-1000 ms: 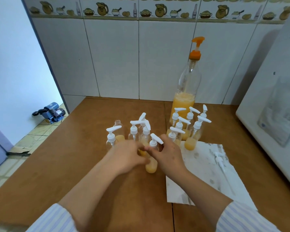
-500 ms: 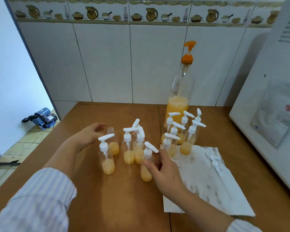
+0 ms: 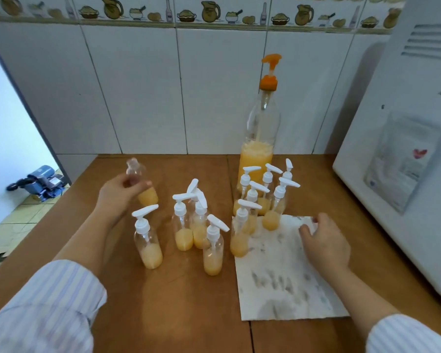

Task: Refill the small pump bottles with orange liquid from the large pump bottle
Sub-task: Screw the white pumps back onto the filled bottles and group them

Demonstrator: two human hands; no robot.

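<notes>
My left hand (image 3: pixel 119 196) grips a small capless bottle (image 3: pixel 141 186) with orange liquid in its bottom, lifted off the table and tilted. My right hand (image 3: pixel 325 242) lies on the paper towel (image 3: pixel 278 281), fingers curled over a loose white pump top that is mostly hidden. The large bottle (image 3: pixel 259 138), orange pump on top, stands at the back, about a third full. Several small pump bottles (image 3: pixel 213 250) with white pumps stand in the middle; another cluster (image 3: pixel 255 200) stands in front of the large bottle.
A big white appliance (image 3: pixel 405 174) fills the right side. The tiled wall (image 3: pixel 138 98) closes the back. The brown table (image 3: pixel 183 314) drops off at the left edge, where a blue device (image 3: pixel 38 180) sits on the floor.
My left hand left the front bottle, reached back-left and picked up the capless bottle. My right hand let go of the front bottle and moved right onto the paper towel, over the loose pump.
</notes>
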